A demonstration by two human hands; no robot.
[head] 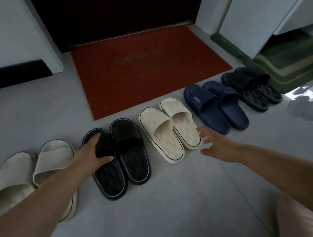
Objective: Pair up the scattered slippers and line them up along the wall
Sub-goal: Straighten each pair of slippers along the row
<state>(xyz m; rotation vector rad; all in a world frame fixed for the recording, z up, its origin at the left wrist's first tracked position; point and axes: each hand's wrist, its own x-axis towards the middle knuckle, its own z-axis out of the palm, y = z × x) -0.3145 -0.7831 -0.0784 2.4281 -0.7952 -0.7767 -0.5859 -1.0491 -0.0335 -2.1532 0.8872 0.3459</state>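
Grey floor (175,191) by red doormat (139,73): slippers (216,106) sit paired in one row, task looks nearly done. Left hand (91,152) grips black slipper (110,179) by its strap; right hand (215,145) hovers empty, fingers spread, beside cream pair (164,134).

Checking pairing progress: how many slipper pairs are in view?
5, in a row: far-left cream pair, black pair under left hand, centre cream pair, navy pair, dark pair beside green mat.

Grey floor (176,200) carries five pairs of slippers (169,136) and a red mat (145,73).
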